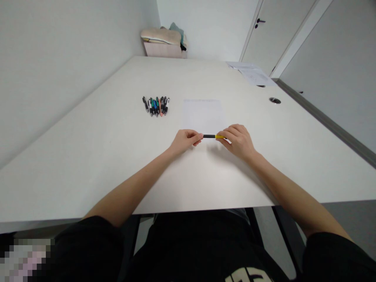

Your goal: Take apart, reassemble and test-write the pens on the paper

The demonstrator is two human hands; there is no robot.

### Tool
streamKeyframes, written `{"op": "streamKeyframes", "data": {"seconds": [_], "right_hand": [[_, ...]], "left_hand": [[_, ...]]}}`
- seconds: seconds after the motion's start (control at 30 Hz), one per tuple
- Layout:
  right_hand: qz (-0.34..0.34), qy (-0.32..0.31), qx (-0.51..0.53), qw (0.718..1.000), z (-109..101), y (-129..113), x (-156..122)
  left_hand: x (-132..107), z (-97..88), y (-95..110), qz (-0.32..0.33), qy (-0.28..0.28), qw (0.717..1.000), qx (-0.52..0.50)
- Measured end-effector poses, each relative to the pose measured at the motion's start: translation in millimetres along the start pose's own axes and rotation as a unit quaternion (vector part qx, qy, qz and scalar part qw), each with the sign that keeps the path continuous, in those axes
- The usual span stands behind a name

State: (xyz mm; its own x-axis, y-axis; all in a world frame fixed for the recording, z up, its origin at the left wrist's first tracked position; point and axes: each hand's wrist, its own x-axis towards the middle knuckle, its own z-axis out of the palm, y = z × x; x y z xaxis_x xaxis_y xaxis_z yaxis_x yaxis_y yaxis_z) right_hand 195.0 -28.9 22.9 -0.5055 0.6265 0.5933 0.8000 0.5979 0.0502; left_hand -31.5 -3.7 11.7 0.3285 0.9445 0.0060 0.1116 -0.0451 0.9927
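Observation:
Between my two hands a black and yellow pen (209, 136) lies level, just in front of a sheet of paper (202, 113). Its black end is pinched by the thumb and fingers of my left hand (187, 140). My right hand (237, 139) grips the yellow part, with the fingers curled over it from above. Both pen tips are hidden by the fingers. Beyond my left hand, several pens (156, 106) in black, white, green, blue and orange lie side by side on the white table (117, 168).
More papers (251, 73) lie at the table's far right, near a round metal grommet (275, 100). A wall borders the left side. Folded cloths (161, 36) rest on a box-like piece of furniture behind the table, and a door (276, 31) stands at the back right.

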Motion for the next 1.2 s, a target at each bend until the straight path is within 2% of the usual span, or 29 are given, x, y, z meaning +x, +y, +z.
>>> {"op": "streamKeyframes", "data": {"seconds": [0.4,0.87,1.0,1.1,1.17,1.2], "right_hand": [[-0.027,0.005,-0.015,1.0,1,3,-1],[0.006,-0.026,-0.033,0.999,5,2,-4],[0.049,-0.015,-0.035,0.998,-4,3,7],[0.117,0.031,0.038,0.992,-12,13,23],[0.194,0.072,0.163,0.965,-12,22,34],[0.246,0.096,0.243,0.933,-9,25,39]], "left_hand": [[0,-0.5,3,-0.001,-0.014,1.0,-0.004],[0,2.0,-6,0.004,-0.01,1.0,-0.015],[2,4.4,-11,-0.02,0.038,0.997,-0.067],[3,5.5,-10,-0.039,0.1,0.986,-0.125],[3,5.7,-7,-0.047,0.124,0.978,-0.158],[2,5.9,-5,-0.049,0.13,0.975,-0.173]]}}
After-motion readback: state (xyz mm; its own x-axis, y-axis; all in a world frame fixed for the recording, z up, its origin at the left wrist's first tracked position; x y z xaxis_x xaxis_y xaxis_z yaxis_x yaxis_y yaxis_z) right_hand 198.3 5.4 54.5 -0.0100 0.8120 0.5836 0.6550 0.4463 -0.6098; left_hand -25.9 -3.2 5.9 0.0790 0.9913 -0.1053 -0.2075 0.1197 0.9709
